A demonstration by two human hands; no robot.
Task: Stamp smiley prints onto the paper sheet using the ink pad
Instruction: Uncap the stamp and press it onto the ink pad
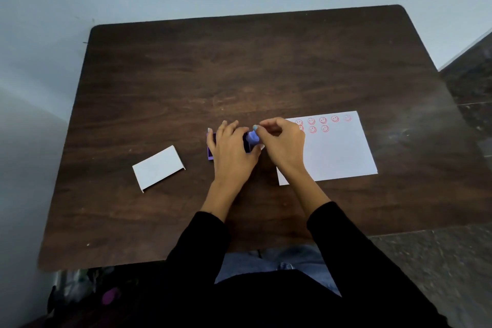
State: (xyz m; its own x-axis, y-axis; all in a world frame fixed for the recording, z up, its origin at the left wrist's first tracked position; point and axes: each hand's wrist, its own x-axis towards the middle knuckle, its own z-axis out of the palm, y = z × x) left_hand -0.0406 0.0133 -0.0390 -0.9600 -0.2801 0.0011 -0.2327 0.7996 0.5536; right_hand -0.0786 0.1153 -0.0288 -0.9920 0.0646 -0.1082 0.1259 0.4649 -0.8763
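Note:
A purple ink pad (210,150) lies on the dark wooden table (239,66), mostly hidden under my left hand (233,149), which rests on it and holds it down. My right hand (283,141) pinches a small lilac stamp (253,137) by its top, with the stamp's base at the pad's right edge. To the right lies the white paper sheet (338,152). Several red smiley prints (323,124) fill two rows along its far edge; my right hand covers its left part.
A white folded card, possibly the pad's lid or sleeve (158,168), lies left of the pad. The table's near edge is close to my lap. A pale wall stands behind the table and dark stone floor shows at the right.

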